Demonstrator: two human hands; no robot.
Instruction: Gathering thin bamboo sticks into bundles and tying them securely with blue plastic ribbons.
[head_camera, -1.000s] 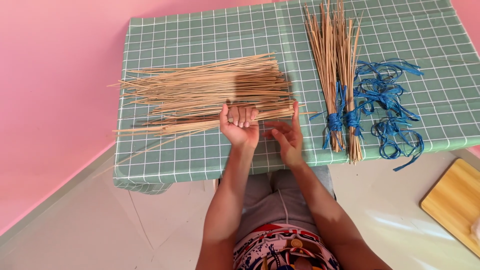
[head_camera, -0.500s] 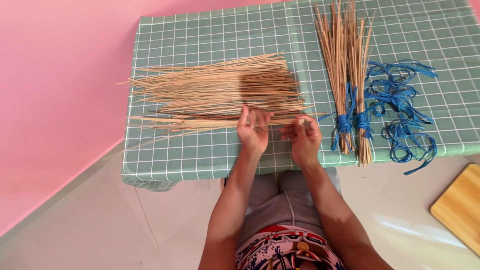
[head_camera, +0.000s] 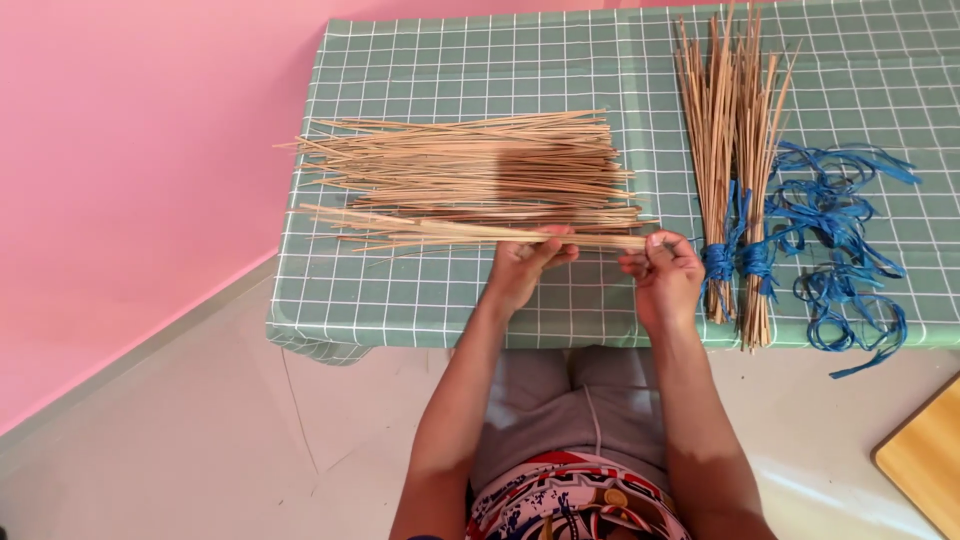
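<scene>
One long table under a green cloth with a white grid (head_camera: 420, 300), set against a pink wall (head_camera: 130, 180) and over a pale tiled floor (head_camera: 200, 450). Spread across the cloth's middle, a broad loose heap of thin tan sticks (head_camera: 470, 170), lying roughly crosswise, tips pointing left. Farther right, two upright bundles of the same tan sticks (head_camera: 735, 140), each bound near the bottom with blue ribbon, side by side and touching. Just right of those, a tangle of loose blue plastic ribbon strips (head_camera: 840, 260), some trailing over the table's near edge. At the lower right corner, part of a pale wooden board (head_camera: 925, 465) on the floor. Nearer the table's front edge, a small gathered handful of tan sticks (head_camera: 450, 232), lifted slightly from the heap's near side and stretched leftward. Left hand (head_camera: 525, 268) clenched around that handful at about its right third; right hand (head_camera: 662, 275) with fingers curled, pinching the same handful's right end. Both hands close together, just left of the tied bundles.
</scene>
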